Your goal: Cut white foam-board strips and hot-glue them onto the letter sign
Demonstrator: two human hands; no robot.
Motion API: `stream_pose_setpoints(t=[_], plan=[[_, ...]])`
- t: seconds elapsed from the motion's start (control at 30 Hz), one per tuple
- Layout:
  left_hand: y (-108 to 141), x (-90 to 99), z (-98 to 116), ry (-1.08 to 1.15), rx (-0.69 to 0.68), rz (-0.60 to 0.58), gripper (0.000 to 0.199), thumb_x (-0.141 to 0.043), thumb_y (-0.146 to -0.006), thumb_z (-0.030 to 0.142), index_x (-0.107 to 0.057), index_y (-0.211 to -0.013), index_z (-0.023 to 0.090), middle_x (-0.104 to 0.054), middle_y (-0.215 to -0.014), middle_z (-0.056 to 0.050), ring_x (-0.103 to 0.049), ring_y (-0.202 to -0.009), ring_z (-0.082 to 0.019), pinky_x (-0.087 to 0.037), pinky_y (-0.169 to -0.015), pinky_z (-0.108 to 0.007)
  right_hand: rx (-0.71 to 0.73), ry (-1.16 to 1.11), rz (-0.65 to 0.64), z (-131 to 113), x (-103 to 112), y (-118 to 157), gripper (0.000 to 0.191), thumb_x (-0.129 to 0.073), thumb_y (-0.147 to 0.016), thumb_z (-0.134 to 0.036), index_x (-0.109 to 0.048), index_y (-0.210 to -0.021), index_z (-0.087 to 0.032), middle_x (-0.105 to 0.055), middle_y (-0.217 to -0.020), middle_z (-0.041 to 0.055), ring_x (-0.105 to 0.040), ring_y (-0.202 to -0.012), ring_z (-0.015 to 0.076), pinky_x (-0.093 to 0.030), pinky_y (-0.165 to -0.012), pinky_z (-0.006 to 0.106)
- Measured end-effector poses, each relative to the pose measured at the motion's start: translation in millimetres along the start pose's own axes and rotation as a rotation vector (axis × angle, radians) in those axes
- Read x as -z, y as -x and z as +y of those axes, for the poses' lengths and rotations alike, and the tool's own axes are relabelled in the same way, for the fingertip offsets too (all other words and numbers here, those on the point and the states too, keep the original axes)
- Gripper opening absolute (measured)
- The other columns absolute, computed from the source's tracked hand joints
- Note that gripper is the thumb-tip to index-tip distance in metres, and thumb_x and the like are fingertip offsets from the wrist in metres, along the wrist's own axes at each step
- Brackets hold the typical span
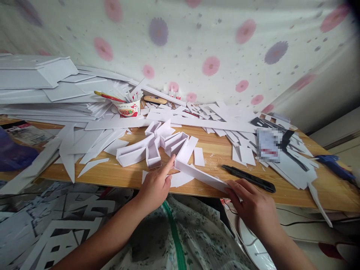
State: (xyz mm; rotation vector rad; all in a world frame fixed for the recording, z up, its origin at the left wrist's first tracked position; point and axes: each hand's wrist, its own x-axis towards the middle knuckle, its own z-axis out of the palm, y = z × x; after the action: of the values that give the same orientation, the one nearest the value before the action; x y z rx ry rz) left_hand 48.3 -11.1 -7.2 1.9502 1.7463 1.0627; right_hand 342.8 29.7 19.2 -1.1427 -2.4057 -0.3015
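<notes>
A white hollow shape [154, 147] built from upright foam board walls stands near the table's front edge. A long white foam board strip [201, 175] runs on edge from its right-hand corner toward my right hand [251, 202]. My right fingers are closed on the strip's near end, thumb underneath and out of sight. My left hand [157, 185] has its index finger stretched out, the tip touching the corner where strip and shape meet. Its thumb is apart from the index finger; the other fingers are mostly hidden. Below that corner lies a flat white offcut [180, 179].
A black utility knife [249, 178] lies right of the strip. A paper cup [128, 108] of scraps stands behind, beside stacked white boards [25, 80]. Board offcuts [213, 112] cover the table's back. A blue glue gun [336, 165] lies at the right edge.
</notes>
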Motion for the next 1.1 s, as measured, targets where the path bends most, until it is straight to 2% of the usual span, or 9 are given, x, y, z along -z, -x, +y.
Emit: stream_pose_setpoints(t=[0.33, 0.5, 0.57, 0.63, 0.73, 0.83, 0.93, 1.03, 1.1], plan=[[0, 0.4, 1, 0.002, -0.009, 0.002, 0.061, -0.041, -0.086, 0.011, -0.031, -0.145, 0.02, -0.066, -0.122, -0.009, -0.062, -0.113, -0.02, -0.051, -0.097, -0.039, -0.026, 0.054, -0.038, -2, 0, -1, 0.026, -0.044, -0.097, -0.03, -0.068, -0.098, -0.021, -0.069, -0.088, 0.004, -0.065, -0.073, 0.0138, -0.041, -0.059, 0.022], [-1, 2.6, 2, -0.038, 0.019, -0.017, 0.059, -0.039, -0.086, 0.013, -0.033, -0.145, 0.019, -0.067, -0.121, -0.01, -0.062, -0.113, -0.021, -0.052, -0.096, -0.039, -0.022, 0.039, -0.098, 4, 4, -2, 0.03, -0.045, -0.096, -0.035, -0.062, -0.116, -0.022, -0.068, -0.093, 0.0055, -0.065, -0.073, 0.0156, -0.046, -0.059, 0.024], [-1, 3.3, 3, -0.052, 0.037, -0.026, 0.059, -0.039, -0.087, 0.014, -0.034, -0.145, 0.018, -0.066, -0.121, -0.01, -0.063, -0.112, -0.022, -0.052, -0.094, -0.039, -0.026, 0.031, -0.188, 8, 6, -2, 0.046, -0.051, -0.091, -0.045, -0.054, -0.13, -0.021, -0.066, -0.097, 0.0071, -0.066, -0.074, 0.0181, -0.049, -0.058, 0.026], [-1, 3.1, 2, -0.045, 0.038, -0.031, 0.059, -0.039, -0.087, 0.014, -0.033, -0.145, 0.019, -0.066, -0.122, -0.01, -0.063, -0.112, -0.022, -0.052, -0.094, -0.039, -0.019, 0.025, -0.297, 9, 6, 0, 0.073, -0.063, -0.079, -0.053, -0.042, -0.14, -0.019, -0.063, -0.103, 0.0094, -0.067, -0.076, 0.0217, -0.053, -0.058, 0.03], [-1, 2.7, 1, -0.022, 0.012, -0.029, 0.059, -0.037, -0.088, 0.014, -0.031, -0.146, 0.02, -0.065, -0.124, -0.009, -0.063, -0.112, -0.021, -0.053, -0.093, -0.037, -0.008, -0.035, -0.403, 10, 6, 3, 0.091, -0.074, -0.067, -0.046, -0.034, -0.146, -0.021, -0.06, -0.111, 0.0111, -0.068, -0.081, 0.0251, -0.057, -0.064, 0.036], [-1, 3.2, 1, -0.028, 0.016, -0.033, 0.058, -0.038, -0.088, 0.015, -0.031, -0.146, 0.019, -0.065, -0.124, -0.01, -0.062, -0.112, -0.022, -0.053, -0.091, -0.038, -0.033, -0.187, -0.464, 9, 14, 2, 0.078, -0.066, -0.077, -0.034, -0.032, -0.146, -0.024, -0.057, -0.12, 0.0118, -0.065, -0.097, 0.0246, -0.056, -0.08, 0.036], [0, 3.8, 1, -0.036, 0.029, -0.054, 0.06, -0.039, -0.087, 0.012, -0.031, -0.146, 0.018, -0.066, -0.121, -0.012, -0.063, -0.111, -0.024, -0.053, -0.092, -0.039, -0.01, -0.355, -0.556, 12, 27, -4, 0.053, -0.054, -0.089, -0.031, -0.041, -0.14, -0.024, -0.055, -0.127, 0.0113, -0.061, -0.108, 0.021, -0.05, -0.092, 0.032], [0, 3.1, 1, -0.021, 0.016, -0.045, 0.061, -0.038, -0.087, 0.012, -0.029, -0.147, 0.019, -0.066, -0.121, -0.01, -0.062, -0.112, -0.022, -0.051, -0.094, -0.038, 0.017, -0.426, -0.598, 17, 34, -10, 0.025, -0.044, -0.096, -0.033, -0.061, -0.112, -0.024, -0.066, -0.106, 0.0081, -0.065, -0.091, 0.0179, -0.053, -0.079, 0.027], [0, 2.3, 0, -0.011, 0.0, -0.028, 0.06, -0.038, -0.087, 0.012, -0.029, -0.147, 0.021, -0.065, -0.123, -0.009, -0.062, -0.113, -0.021, -0.051, -0.095, -0.037, -0.009, -0.4, -0.585, 20, 34, -13, 0.026, -0.04, -0.098, -0.034, -0.062, -0.09, -0.023, -0.068, -0.082, 0.0041, -0.065, -0.07, 0.0154, -0.051, -0.063, 0.024]])
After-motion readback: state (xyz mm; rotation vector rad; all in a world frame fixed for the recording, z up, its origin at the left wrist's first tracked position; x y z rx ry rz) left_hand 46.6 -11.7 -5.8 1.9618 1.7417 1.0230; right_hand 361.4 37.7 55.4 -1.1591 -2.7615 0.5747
